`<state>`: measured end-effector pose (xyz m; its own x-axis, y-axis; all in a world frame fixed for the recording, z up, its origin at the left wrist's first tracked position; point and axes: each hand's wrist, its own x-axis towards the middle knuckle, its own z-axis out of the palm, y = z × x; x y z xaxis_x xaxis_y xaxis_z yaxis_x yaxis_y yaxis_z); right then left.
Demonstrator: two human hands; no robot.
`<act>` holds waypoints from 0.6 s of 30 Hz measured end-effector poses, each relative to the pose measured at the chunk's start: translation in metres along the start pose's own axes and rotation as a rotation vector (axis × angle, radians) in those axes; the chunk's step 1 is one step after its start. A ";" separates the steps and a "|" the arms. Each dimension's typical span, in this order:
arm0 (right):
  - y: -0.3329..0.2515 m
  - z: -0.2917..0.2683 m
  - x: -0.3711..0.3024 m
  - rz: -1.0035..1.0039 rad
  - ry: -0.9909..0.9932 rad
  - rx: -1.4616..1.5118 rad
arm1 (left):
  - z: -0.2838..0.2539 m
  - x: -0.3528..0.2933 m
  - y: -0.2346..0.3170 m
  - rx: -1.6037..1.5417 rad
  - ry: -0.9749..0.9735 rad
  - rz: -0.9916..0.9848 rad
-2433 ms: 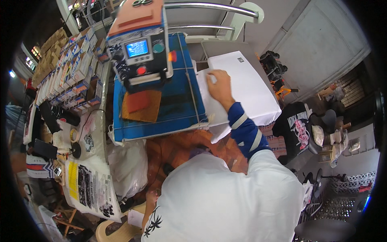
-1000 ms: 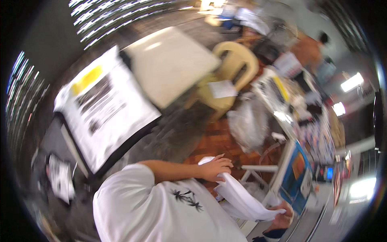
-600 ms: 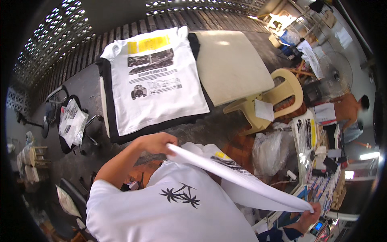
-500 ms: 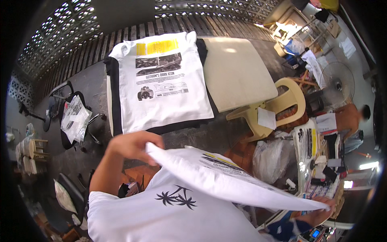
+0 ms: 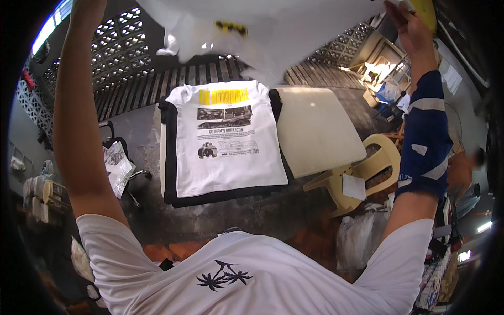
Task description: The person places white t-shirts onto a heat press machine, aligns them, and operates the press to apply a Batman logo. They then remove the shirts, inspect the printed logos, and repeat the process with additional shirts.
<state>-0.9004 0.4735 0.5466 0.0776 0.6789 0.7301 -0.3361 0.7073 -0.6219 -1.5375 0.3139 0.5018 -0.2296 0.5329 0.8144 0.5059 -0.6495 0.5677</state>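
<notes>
A white T-shirt [image 5: 294,31] hangs stretched in the air across the top of the head view, blurred and partly cut off; a yellow and black patch of its print shows. My right hand [image 5: 411,30] is closed on its right edge, up high. At the upper left, my left hand [image 5: 89,6] is raised too, but its fingers lie beyond the picture's edge. Below, a white printed T-shirt [image 5: 231,176] with a yellow band and car pictures lies flat over black cloth [image 5: 226,198] on a cream-coloured table.
The cream table [image 5: 323,131] extends right of the flat shirt. Beside it stands a yellowish plastic chair [image 5: 328,184] with a white sheet on it. Clear plastic bags [image 5: 359,236] lie at the right. A swivel chair [image 5: 123,163] holds a plastic packet. Another person [image 5: 462,168] is at the far right.
Both my arms have swung up and forward, lifting the white T-shirt from in front of my body to the top of the view. The flat shirt now sits lower in the picture.
</notes>
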 end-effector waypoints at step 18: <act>0.229 -0.142 -0.409 0.362 -0.540 -0.806 | 0.066 -0.450 -0.076 0.505 -0.353 -0.487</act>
<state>-0.8760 0.3857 0.0654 -0.4017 0.8387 0.3679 0.4880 0.5359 -0.6890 -1.4175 0.1593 0.0843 -0.2879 0.8899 0.3539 0.7526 -0.0183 0.6582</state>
